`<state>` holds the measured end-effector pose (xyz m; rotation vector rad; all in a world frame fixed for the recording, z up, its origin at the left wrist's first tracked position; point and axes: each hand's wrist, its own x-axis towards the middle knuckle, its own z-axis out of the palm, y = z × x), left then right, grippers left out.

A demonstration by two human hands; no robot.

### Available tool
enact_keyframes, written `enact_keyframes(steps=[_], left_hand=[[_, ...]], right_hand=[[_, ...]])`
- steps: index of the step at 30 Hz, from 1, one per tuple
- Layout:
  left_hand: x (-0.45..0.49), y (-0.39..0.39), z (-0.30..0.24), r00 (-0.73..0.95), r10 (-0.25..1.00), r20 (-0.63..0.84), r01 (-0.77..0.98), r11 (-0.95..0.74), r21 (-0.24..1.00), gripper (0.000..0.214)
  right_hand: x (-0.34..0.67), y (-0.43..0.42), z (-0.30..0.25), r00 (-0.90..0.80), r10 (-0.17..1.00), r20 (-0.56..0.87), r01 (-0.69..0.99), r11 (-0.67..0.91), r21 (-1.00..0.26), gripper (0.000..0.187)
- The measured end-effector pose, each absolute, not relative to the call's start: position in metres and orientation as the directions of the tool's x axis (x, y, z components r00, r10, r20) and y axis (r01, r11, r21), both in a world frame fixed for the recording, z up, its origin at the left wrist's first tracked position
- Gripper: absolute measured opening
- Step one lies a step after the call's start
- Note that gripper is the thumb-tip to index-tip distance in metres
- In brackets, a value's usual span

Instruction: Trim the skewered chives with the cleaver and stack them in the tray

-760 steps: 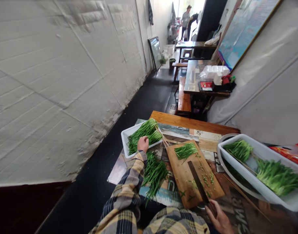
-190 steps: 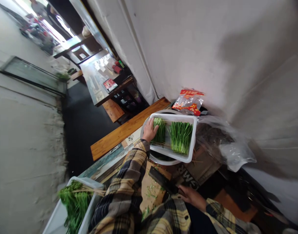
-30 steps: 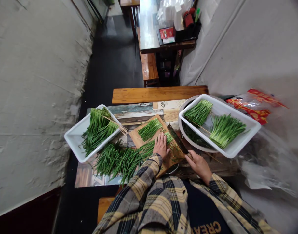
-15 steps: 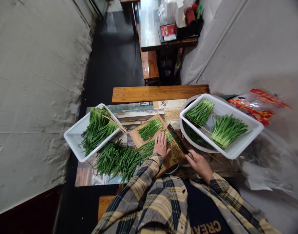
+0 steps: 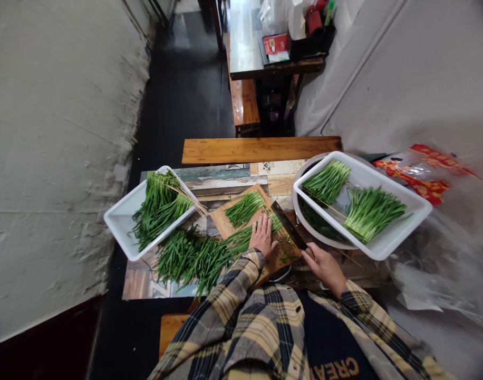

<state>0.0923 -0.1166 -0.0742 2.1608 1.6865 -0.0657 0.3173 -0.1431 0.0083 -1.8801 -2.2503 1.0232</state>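
My left hand [image 5: 262, 236] lies flat, fingers stretched, on a bundle of green chives [image 5: 202, 254] that crosses the wooden cutting board [image 5: 228, 221]. My right hand [image 5: 324, 264] grips the handle of a dark cleaver [image 5: 288, 226], its blade resting on the chives just right of my left fingers. A second, trimmed bundle of chives [image 5: 244, 207] lies at the board's far side. Small green offcuts are scattered near the blade.
A white tray [image 5: 123, 228] of skewered chives sits at the left. Another white tray [image 5: 392, 240] with two trimmed bundles rests on a metal bowl [image 5: 297, 208] at the right. Plastic bags [image 5: 427, 174] lie beyond it. A wooden bench [image 5: 257, 149] runs along the table's far edge.
Hands and cleaver have barely moved over the last second; only the view has shifted slightly. Six seconds back my left hand was at the right tray.
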Motion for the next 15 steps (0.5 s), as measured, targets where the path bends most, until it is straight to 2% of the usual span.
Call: enact_keyframes(steps=[8,15], left_hand=[[0.092,-0.116,-0.074,0.27,0.92,-0.284,0.945,-0.197,0.261,0.09],[0.091,-0.117,-0.076,0.275,0.925,-0.263,0.94,-0.201,0.277,0.089]], right_hand=[[0.302,-0.151,0.009,-0.264,0.89,-0.371,0.908,0.099,-0.408,0.027],[0.309,-0.155,0.007,-0.27,0.879,-0.392,0.881,0.061,-0.469,0.028]])
